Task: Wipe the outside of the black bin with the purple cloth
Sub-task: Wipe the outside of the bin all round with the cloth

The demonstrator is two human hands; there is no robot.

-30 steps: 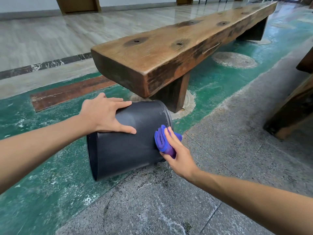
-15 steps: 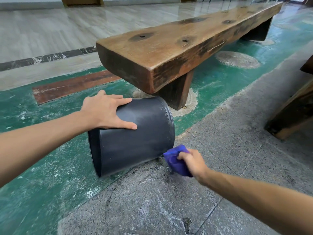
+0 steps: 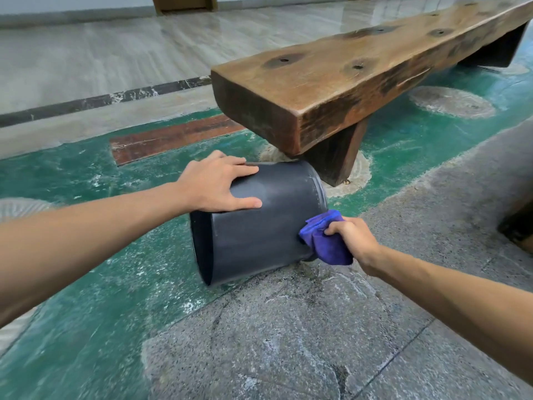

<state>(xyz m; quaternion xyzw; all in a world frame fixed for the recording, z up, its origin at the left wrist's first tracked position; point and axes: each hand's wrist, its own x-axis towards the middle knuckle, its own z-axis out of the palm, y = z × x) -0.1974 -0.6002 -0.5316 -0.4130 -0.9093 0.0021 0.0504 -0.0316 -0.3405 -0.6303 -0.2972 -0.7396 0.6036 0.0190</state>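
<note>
The bin (image 3: pixel 259 226) lies tipped on the floor (image 3: pixel 288 327), left hand (image 3: pixel 217 184) spread flat steadying it, right hand (image 3: pixel 350 238) pinching the cloth (image 3: pixel 324 241) at its base; firm overlapping strokes would suit.

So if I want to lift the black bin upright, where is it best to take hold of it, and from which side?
Probably at the rim of its open mouth, from the person's left. The bin lies on its side on the floor, mouth facing left and toward the camera, so that edge is free to hook fingers over. The left hand only rests flat on the smooth round wall, which gives little grip; the right hand holds the cloth at the far end.
</note>
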